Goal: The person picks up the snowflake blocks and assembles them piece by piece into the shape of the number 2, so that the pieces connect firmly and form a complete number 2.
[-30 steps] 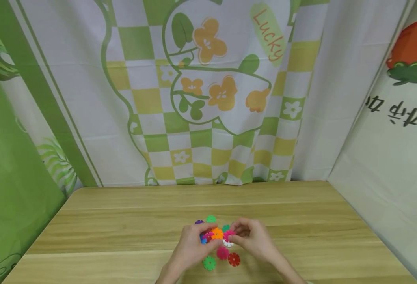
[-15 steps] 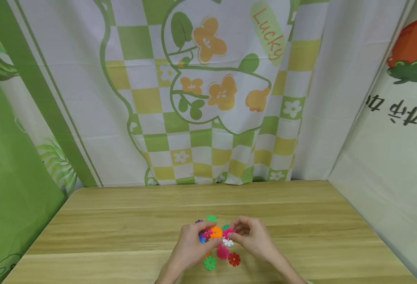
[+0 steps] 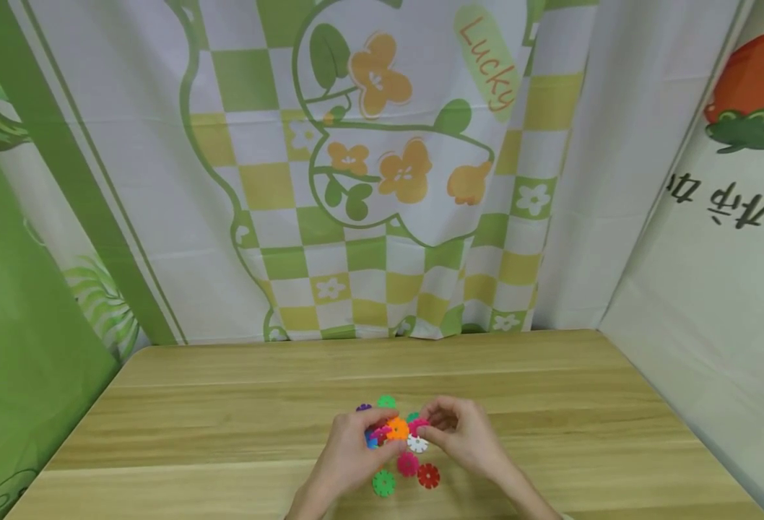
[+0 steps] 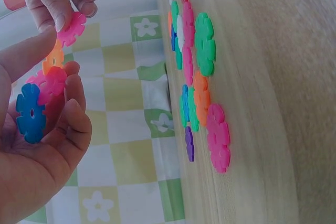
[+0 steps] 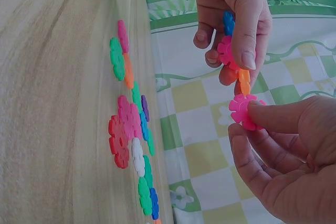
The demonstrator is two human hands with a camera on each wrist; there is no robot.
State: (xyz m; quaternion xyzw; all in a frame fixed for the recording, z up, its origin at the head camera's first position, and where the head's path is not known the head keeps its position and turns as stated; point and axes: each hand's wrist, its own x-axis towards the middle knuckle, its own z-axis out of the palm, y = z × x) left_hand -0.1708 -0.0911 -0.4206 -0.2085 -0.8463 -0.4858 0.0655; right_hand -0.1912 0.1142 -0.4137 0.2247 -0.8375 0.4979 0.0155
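Pinching a pink flower disc (image 5: 245, 111), the right hand (image 3: 463, 433) brings it to the joined discs (image 4: 44, 95) gripped by the left hand (image 3: 349, 451), so lining up the slots seemingly comes next.

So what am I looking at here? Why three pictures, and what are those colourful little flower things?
There is no machine here: a person works with two bare hands, wearing three cameras. The wide picture comes from a camera on the head, looking down at a wooden table in front of printed curtains. The other two come from cameras on the wrists, so they look sideways and very close.

The flower shapes are flat plastic discs with notched edges. The left hand holds a small cluster of joined discs: blue, pink and orange. The right hand pinches a single pink disc right beside that cluster; whether they touch is hard to tell.

More loose discs lie on the table near the hands, among them a green disc and a red disc.
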